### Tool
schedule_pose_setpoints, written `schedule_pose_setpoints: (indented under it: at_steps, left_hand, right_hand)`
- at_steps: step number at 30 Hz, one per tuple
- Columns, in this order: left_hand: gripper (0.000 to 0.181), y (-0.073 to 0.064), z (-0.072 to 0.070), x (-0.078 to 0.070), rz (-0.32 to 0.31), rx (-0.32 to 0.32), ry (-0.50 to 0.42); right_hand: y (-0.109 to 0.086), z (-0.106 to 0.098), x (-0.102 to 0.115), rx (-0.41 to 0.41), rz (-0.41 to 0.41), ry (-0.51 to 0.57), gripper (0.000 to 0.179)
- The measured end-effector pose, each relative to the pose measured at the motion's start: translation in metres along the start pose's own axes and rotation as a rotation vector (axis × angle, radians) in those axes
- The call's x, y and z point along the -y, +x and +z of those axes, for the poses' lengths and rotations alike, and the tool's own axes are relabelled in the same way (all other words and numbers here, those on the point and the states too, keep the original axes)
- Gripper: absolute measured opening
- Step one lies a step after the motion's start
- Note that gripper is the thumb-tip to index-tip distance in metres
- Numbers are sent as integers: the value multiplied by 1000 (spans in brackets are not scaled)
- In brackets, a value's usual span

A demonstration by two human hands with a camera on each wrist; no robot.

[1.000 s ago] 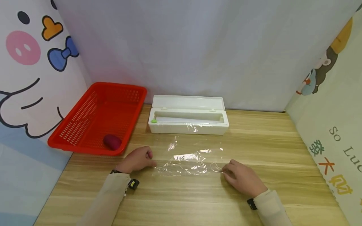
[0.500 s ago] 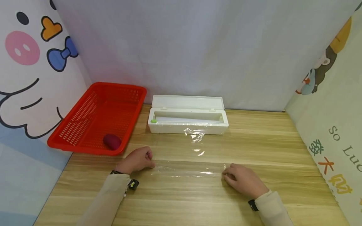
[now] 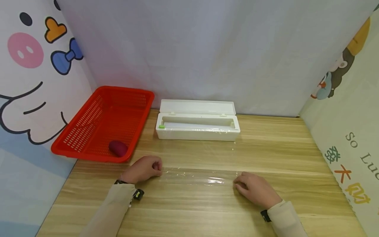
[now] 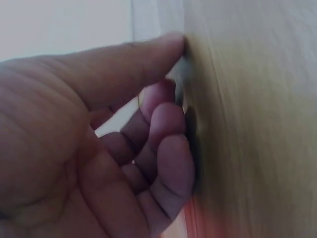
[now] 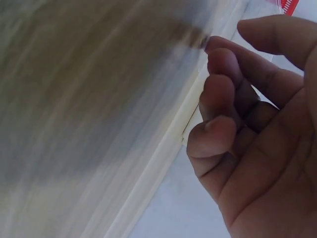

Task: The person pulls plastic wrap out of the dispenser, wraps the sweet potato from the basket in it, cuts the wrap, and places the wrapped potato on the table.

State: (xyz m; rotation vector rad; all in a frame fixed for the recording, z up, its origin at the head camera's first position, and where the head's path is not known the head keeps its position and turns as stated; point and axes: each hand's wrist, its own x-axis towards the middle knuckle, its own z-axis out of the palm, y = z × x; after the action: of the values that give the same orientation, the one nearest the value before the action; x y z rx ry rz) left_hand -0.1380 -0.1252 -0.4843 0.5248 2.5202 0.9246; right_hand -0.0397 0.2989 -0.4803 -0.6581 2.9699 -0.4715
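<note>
A sheet of clear plastic wrap [image 3: 214,180] stretches from the white wrap dispenser box [image 3: 197,134] toward me and lies over the wood table. At the sheet's left front corner is my left hand [image 3: 144,169]. Its thumb [image 4: 166,47] reaches down to the tabletop, and the other fingers are loosely bent beside it, apart from the thumb. My right hand [image 3: 257,189] is at the right front corner; its index fingertip [image 5: 214,43] touches down there while the thumb [image 5: 262,33] stands away from it. The box lid [image 3: 197,107] is raised, with a white roll [image 3: 192,125] inside.
A red plastic basket [image 3: 130,153] stands at the left, with a dark purple oval object [image 3: 118,148] in its near corner. Behind the box hangs a pale cloth backdrop [image 3: 195,49]. Printed panels close off both sides of the wood table [image 3: 189,210].
The crinkled plastic wrap has flattened and smoothed out between my hands. My left fingers have drawn in slightly from the wrap's corner; my right hand has shifted a little toward me.
</note>
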Motion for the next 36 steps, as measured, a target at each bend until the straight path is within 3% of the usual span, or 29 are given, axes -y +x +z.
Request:
schedule_pose_setpoints:
  at_steps: [6, 12, 25, 36]
  left_hand:
    - [13, -2, -1, 2, 39, 38, -44]
    - [19, -2, -1, 0, -2, 67, -29]
    - [20, -4, 0, 1, 48, 60, -4]
    - [21, -11, -5, 0, 5, 90, -6]
  right_hand:
    - [0, -3, 2, 7, 10, 15, 7]
    - [2, -7, 3, -32, 24, 36, 6]
    - [-4, -9, -4, -28, 111, 63, 3]
    - [-1, -13, -1, -46, 100, 25, 4]
